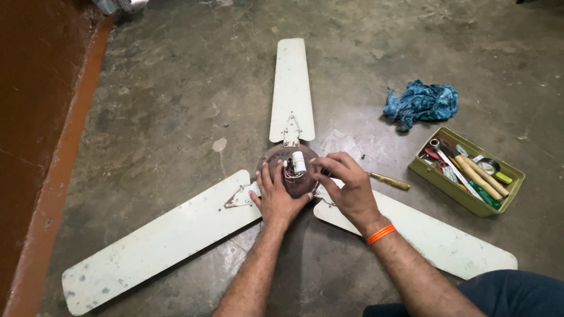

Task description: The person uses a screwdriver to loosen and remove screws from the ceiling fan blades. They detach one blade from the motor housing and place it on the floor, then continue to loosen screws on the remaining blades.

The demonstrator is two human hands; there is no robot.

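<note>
The ceiling fan (pixel 292 100) lies flat on the concrete floor (pixel 176 94), its motor hub (pixel 282 155) central. The left hand (pixel 275 196) rests palm-down on the hub, fingers spread. The right hand (pixel 349 185) arches over the hub's right edge, fingertips pinched beside the white capacitor (pixel 299 161). The screwdriver (pixel 389 181) lies right of the hub.

Hands hide fan hub (pixel 281 154) partly.

1. 1 head-worn view looks steeply down at the concrete floor (pixel 176 88), facing forward from above the person's arms.
2. It sits fairly near; the floor fills the frame.
</note>
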